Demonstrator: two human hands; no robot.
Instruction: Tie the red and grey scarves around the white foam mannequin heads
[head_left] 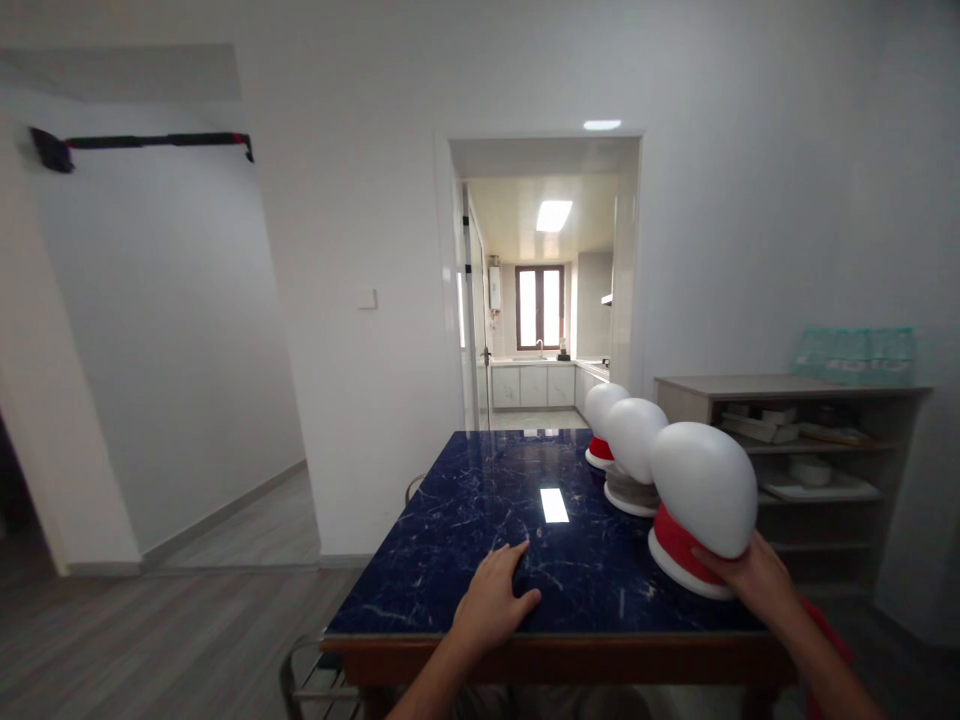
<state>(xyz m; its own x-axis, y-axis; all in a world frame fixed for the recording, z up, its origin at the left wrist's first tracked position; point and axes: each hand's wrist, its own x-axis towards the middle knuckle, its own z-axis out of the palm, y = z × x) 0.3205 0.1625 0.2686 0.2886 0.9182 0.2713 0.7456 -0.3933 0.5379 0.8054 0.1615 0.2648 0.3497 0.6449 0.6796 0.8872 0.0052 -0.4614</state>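
Three white mannequin heads stand in a row along the right side of a dark blue marble table [480,520]. My right hand [754,575] grips the red-wrapped base of the nearest head [705,490]. Behind it stand the middle head [634,440] on a pale base and the far head [604,405] with a red base. My left hand [491,600] lies flat, palm down, on the table near its front edge, holding nothing.
A grey shelf unit [795,390] with trays and a pale green pack on top stands against the right wall. Straight ahead a doorway [544,290] opens to a kitchen. A chair back [300,680] shows at the table's lower left. Wood floor extends left.
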